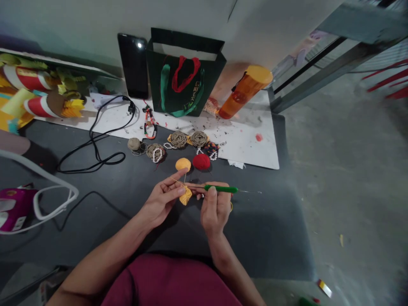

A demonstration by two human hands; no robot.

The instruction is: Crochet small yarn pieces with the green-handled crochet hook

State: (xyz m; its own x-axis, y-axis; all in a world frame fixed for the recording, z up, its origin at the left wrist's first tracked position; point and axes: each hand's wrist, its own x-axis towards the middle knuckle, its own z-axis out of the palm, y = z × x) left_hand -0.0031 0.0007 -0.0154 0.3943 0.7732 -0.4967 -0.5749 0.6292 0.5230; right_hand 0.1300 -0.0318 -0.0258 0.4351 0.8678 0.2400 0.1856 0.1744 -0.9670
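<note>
Between thumb and fingers, my left hand pinches a small piece of yellow crochet work. A yellow strand runs over its raised forefinger, near a yellow yarn ball. My right hand is closed round the green handle of a crochet hook. One thin metal end points left into the yellow work; the other sticks out to the right. Just beyond the hands, a red yarn ball lies beside the yellow one. The fingers hide part of the stitches.
Crocheted brown rosettes with bead strings lie behind the yarn. Farther back stand a dark green gift bag, a black phone and an orange bottle. A black cable and a white curved tube are at left.
</note>
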